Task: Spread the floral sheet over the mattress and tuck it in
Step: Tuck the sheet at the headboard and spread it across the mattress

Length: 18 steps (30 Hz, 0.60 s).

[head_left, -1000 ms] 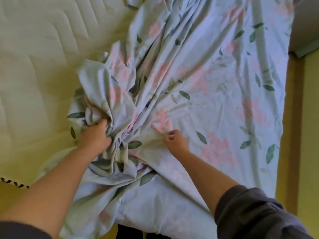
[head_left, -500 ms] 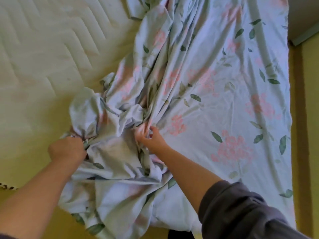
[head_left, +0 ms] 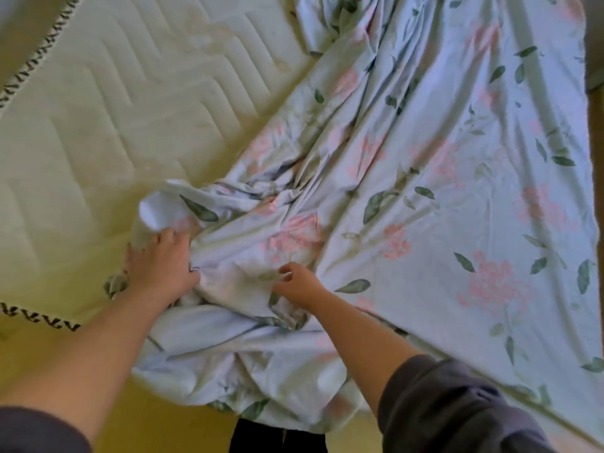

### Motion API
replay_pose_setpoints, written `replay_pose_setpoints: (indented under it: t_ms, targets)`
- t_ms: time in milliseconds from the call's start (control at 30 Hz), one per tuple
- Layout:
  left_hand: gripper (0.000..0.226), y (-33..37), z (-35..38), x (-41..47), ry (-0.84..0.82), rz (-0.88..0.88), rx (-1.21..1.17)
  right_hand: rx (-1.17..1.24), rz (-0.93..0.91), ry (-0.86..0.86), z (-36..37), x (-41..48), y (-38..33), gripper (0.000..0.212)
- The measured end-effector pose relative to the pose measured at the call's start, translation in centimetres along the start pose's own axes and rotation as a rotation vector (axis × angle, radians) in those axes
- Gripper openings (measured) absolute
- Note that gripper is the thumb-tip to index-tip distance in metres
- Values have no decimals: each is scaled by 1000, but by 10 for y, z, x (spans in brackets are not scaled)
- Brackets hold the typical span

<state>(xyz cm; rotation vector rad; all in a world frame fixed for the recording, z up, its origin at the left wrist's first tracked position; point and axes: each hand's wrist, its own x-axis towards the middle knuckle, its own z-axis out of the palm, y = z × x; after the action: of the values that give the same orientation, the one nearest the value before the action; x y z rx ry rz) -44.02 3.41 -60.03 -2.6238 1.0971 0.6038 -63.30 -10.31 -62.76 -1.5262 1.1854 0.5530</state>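
Blue flowery sheet [head_left: 441,191] lies bunched over the right half of the white mattress [head_left: 114,109]. My right grip [head_left: 299,284] pinches a fold. My left grip [head_left: 161,261] rests on the bunch; I can't tell if it holds.

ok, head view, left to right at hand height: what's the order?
Bare cream quilted mattress → left hand → bunched fold of the pale-blue floral sheet → right hand → flat spread of that sheet.
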Motion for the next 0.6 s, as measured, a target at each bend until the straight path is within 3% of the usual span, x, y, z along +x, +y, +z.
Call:
replay_pose_setpoints:
  t_ms: [100, 200, 267, 333, 433, 467, 533, 600]
  targets:
    - [88, 23, -12, 14, 117, 82, -77, 54, 40, 137, -29, -1, 8, 55]
    - [116, 37, -18, 39, 41, 82, -45, 51, 32, 156, -28, 1, 12, 75]
    - [122, 41, -14, 57, -35, 97, 55, -30, 30, 162, -12, 7, 12, 87]
    - [108, 43, -9, 72, -87, 159, 167, -139, 39, 201, 8, 16, 6, 88]
    - [44, 33, -3, 84, -24, 370, 166, -256, 129, 365, 36, 33, -14, 68]
    - [33, 23, -6, 86, 24, 417, 156, -254, 162, 428, 40, 37, -20, 56]
    - [27, -11, -17, 93, 40, 412, 208, -243, 187, 493, 46, 44, -35, 34]
    - [24, -56, -29, 102, -2, 306, 308, -209, 114, 451, 55, 50, -57, 24]
